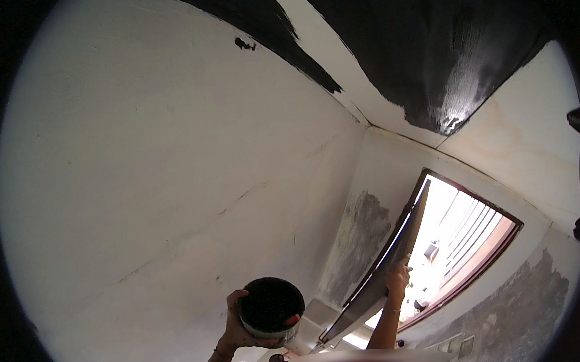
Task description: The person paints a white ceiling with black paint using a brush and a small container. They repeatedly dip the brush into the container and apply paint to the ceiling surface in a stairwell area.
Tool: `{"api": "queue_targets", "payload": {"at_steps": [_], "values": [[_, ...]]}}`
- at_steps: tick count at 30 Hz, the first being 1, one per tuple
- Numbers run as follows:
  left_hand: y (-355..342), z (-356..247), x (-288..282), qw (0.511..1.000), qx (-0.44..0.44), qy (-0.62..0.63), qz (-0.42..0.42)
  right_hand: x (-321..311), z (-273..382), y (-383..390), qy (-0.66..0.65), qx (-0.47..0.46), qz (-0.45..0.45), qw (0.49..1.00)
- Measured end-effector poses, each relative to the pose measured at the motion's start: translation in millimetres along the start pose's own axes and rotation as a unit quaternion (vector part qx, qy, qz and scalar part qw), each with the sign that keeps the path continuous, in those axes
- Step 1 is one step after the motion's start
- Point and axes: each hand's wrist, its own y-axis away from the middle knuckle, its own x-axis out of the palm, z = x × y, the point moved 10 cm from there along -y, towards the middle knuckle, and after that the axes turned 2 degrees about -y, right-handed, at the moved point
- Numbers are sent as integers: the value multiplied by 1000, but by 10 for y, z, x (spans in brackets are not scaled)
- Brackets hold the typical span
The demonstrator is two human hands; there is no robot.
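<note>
My left hand (pixel 234 322) is closed around the side and underside of a round tub (pixel 273 304) at the lower middle. Dark, black-looking contents fill the tub's inside, and a small red piece (pixel 293 319) shows at its rim. Farther right, my right hand (pixel 397 277) is raised to the free edge of a dark door leaf (pixel 395 260), its fingers bent around that edge. The leaf stands ajar in a reddish-brown frame (pixel 472 197). Whether something small is also in the right hand cannot be made out.
Overhead, the pale ceiling carries a broad glossy black painted area (pixel 419 42) and a black strip along the wall's top. A long white wall (pixel 174 159) rises on the left. Grey stained patches (pixel 368 226) flank the doorway. Bars (pixel 467 235) show in the bright light outside.
</note>
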Motion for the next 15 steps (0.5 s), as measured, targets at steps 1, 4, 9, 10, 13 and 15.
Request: {"api": "queue_targets", "payload": {"at_steps": [1,4,9,10,13,15], "values": [[-10,-11,16,1000,4,-13,1,117,-14,-22,-52,39,65,996],[-51,-33,53,999,5,-48,9,243,430,41,-93,-87,136,983],[-70,-99,73,995,10,-101,3,220,781,58,-130,-67,94,985],[-58,-113,76,992,8,-122,-5,172,829,68,-129,-66,78,986],[-3,-66,22,986,-15,-163,-34,164,1005,36,-98,-72,56,991],[18,7,12,994,-23,-98,-36,224,1076,-14,-86,-92,57,990]]}}
